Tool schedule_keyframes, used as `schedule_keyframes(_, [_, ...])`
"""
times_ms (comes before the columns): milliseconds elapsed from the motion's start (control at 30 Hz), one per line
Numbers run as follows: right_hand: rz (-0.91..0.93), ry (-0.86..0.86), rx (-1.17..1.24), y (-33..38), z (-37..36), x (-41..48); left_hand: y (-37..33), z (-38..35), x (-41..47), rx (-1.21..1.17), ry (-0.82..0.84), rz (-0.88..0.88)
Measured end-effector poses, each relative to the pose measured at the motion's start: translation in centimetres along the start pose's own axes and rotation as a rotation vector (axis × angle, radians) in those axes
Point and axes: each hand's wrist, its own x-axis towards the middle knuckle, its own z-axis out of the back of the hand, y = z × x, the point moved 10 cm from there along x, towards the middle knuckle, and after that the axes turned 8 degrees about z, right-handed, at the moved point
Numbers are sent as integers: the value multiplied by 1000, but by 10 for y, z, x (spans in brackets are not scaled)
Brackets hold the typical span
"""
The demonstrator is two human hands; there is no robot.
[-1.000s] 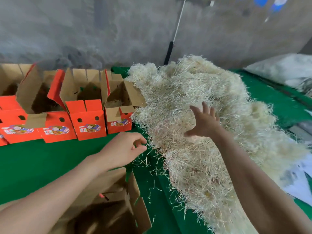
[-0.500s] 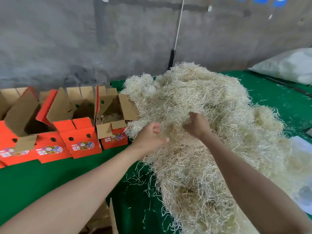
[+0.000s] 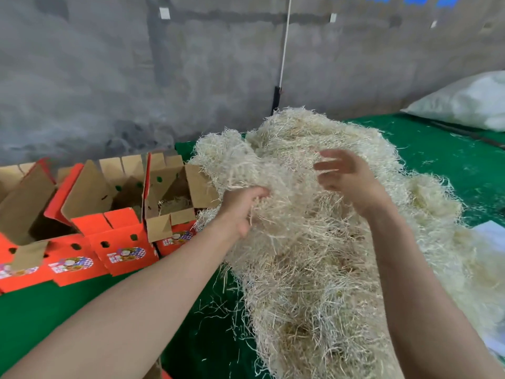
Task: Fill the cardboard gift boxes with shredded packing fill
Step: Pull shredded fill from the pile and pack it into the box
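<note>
Pale fill (image 3: 314, 255) is clutched by the left hand (image 3: 240, 209), its fingers (image 3: 259, 192) curled into the heap's left edge. The right hand (image 3: 347, 179), blurred, hovers just above the heap, spread loose and holding nothing. Open boxes (image 3: 175, 198) stand in a row to the left on the green bench (image 3: 54, 318). The nearest is just beside the left hand, which probably makes the carry.

left hand (image 3: 243, 212): gripping fill (image 3: 308, 272) | right hand (image 3: 347, 179): fingers spread
</note>
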Motion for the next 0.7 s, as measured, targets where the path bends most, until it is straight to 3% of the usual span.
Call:
schedule_keyframes(100, [-105,387,-616,-44,-18,-8,-9,5,4,-197,102,44])
schedule_keyframes(167, [-111,498,-772,-60,-41,-13,-16,0,2,-371,204,51])
schedule_keyframes(233, [-170,381,-438,-59,-59,-15,-16,-6,2,-414,272,80])
schedule_keyframes(300, [-255,206,-143,-65,-65,-15,-11,-7,1,-140,233,79])
schedule_keyframes(333, [-238,161,-134,-62,-65,-14,-8,-6,1,38,190,57])
schedule_keyframes(400, [-103,99,-186,-47,-65,-5,-7,9,5,223,28,14])
schedule_keyframes(467, [0,95,-385,-31,-70,3,-3,29,10,138,-32,44])
schedule_keyframes(533, [28,87,-701,-25,-72,7,4,21,6,-28,183,148])
schedule_keyframes(600, [38,99,-913,-25,-81,6,11,7,-2,7,347,215])
schedule_keyframes(633, [52,132,-943,-25,-92,4,16,-1,-6,76,371,242])
schedule_keyframes(700, [93,225,-904,-22,-117,1,22,-5,-12,209,267,252])
